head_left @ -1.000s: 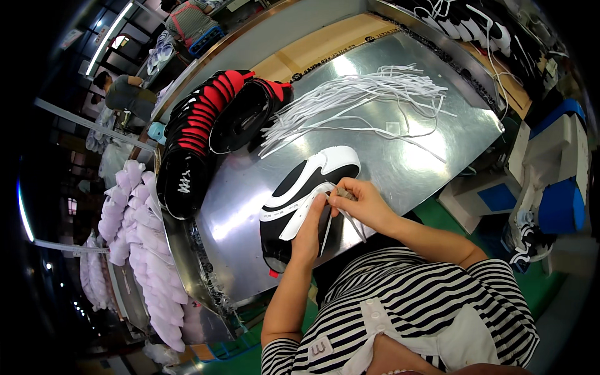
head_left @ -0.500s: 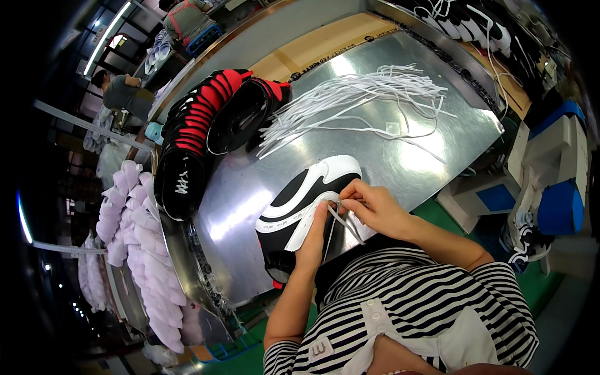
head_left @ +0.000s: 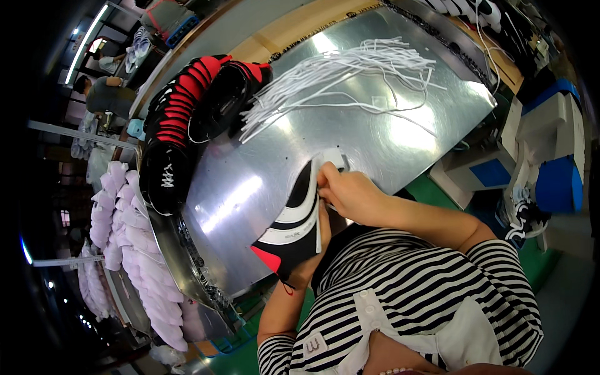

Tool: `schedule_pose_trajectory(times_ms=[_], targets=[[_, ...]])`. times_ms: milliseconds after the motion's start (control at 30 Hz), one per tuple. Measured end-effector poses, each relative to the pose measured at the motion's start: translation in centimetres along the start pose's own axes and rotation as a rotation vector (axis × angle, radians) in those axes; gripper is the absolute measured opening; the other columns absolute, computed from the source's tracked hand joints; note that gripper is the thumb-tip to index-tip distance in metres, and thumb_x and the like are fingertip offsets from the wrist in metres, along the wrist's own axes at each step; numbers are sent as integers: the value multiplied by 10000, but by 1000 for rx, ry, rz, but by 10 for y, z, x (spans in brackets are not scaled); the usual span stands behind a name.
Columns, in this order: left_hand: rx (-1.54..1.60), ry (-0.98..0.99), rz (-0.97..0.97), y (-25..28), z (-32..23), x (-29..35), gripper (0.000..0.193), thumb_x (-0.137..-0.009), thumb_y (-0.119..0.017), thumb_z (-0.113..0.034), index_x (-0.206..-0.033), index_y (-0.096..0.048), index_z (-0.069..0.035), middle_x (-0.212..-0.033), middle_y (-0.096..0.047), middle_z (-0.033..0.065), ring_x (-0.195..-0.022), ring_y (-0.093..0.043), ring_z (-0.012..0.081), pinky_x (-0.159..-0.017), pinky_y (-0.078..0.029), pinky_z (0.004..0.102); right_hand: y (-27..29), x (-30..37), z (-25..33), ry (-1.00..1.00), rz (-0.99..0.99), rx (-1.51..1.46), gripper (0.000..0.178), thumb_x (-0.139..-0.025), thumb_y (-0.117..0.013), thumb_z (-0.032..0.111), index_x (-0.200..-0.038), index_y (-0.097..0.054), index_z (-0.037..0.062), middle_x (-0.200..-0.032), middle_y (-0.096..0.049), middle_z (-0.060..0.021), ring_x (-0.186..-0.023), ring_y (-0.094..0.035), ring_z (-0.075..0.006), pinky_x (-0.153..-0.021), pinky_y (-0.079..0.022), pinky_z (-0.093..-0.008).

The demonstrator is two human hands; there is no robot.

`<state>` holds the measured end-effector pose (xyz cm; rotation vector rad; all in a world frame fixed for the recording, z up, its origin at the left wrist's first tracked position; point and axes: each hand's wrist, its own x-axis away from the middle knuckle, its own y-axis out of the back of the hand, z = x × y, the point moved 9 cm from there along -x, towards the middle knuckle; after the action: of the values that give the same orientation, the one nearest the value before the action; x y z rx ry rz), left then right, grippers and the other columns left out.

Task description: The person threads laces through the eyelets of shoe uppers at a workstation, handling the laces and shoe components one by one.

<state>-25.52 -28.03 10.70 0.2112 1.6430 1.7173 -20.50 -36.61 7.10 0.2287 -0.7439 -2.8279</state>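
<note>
A black-and-white shoe upper [head_left: 294, 215] with a red heel patch is tilted on its side over the near edge of the metal table. My left hand [head_left: 310, 265] grips it from below and behind, with most of its fingers hidden by the upper. At the upper's lace edge, the thumb and fingertips of my right hand [head_left: 350, 195] are pinched together against the white trim. Whatever lies between those fingertips is hidden. Beyond both hands, a loose bundle of white shoelaces [head_left: 337, 78] is spread on the metal tabletop [head_left: 250, 159].
Black-and-red shoe uppers [head_left: 181, 119] are stacked in a row at the table's left. Pale lilac pieces [head_left: 134, 250] hang further left. Grey bins with blue patches [head_left: 487, 172] stand at right. More black-and-white uppers [head_left: 465, 9] lie far right. Co-workers sit at far left.
The shoe upper has been turned, so its red heel patch now shows. My right hand has moved left onto its edge. The shoelace that hung between my hands is out of sight.
</note>
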Motion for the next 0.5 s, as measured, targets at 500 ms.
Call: schedule_pose_trajectory(times_ms=[500], targets=[[1355,724,41,-71,86,12,257,-925,-640,-140,-1128,-669,15,-1089,-696,108,-996,-655,218,-888,-504,316,35,-30,-62,-264,-68,-698,449,-770,-802,117,-1147,-574,30,-1012,-645,-35,-905,-591,-92,-770,-469,-223]])
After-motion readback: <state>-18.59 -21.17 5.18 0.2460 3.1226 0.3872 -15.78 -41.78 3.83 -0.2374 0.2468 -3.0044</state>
